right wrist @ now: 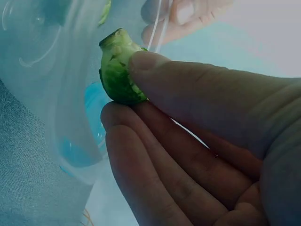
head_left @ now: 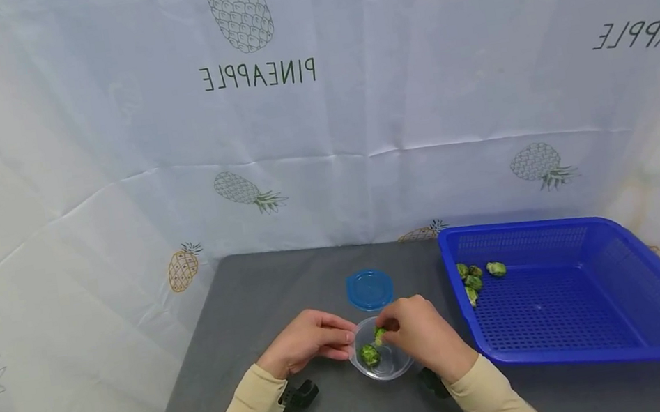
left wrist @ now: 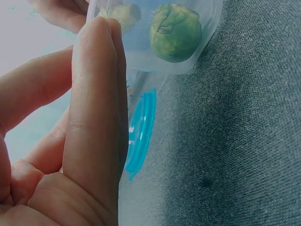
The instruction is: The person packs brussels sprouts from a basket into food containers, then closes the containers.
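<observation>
In the head view, a clear plastic container [head_left: 396, 370] stands on the grey table. My left hand [head_left: 309, 341] pinches its left rim between thumb and fingers. Inside the container lies one green Brussels sprout [head_left: 370, 355], also visible through the wall in the left wrist view [left wrist: 176, 35]. Between thumb and fingertips, my right hand [head_left: 427, 334] pinches a second Brussels sprout [right wrist: 120, 75] at the container's opening. Its pale cut end points away from the thumb in the right wrist view.
A round blue lid [head_left: 370, 290] lies just behind the container. To the right stands a large blue basket [head_left: 574, 319], with several Brussels sprouts [head_left: 496, 269] along its left side. A white curtain [head_left: 355, 111] printed with pineapples hangs behind the table [head_left: 277, 284].
</observation>
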`<state>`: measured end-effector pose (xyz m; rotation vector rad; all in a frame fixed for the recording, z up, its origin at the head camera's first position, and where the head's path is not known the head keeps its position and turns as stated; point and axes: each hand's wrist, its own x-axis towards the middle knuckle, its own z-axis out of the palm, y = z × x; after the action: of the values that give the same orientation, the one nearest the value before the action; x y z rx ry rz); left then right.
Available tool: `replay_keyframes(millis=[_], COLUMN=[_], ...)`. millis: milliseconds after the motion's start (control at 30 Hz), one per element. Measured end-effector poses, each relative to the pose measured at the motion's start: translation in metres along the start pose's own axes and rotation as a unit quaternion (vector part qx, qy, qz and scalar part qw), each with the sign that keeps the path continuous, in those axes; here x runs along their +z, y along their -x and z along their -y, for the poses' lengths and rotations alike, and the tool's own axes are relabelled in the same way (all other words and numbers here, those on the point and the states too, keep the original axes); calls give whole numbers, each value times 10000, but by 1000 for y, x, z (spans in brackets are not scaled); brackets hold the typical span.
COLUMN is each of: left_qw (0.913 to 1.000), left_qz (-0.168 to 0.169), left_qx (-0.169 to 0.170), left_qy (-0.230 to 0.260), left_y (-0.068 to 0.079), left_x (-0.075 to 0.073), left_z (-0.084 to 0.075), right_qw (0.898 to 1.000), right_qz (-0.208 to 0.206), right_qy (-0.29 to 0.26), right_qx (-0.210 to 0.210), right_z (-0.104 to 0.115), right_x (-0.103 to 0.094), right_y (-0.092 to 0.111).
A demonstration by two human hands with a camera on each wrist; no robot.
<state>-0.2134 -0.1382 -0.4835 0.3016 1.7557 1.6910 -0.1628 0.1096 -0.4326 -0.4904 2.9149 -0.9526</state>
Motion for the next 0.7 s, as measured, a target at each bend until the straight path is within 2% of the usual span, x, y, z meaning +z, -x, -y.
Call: replay_keyframes(millis=[267, 500, 700], left_qw=[10000, 10000, 9999], left_qz=[-13, 24, -8], left_qx=[-13, 95, 122], left_qy=[-20, -17, 17], left_y=[1, 2, 4], left_x=[1, 2, 3], left_z=[-1, -2, -2], right_qw=[9982, 9879, 9878], right_qz=[-53, -400, -353], right_qy=[564, 1388, 1398], right_qx=[-184, -559, -580], right_z=[9, 13, 14], right_x=[11, 26, 25], right_y=[1, 2, 2])
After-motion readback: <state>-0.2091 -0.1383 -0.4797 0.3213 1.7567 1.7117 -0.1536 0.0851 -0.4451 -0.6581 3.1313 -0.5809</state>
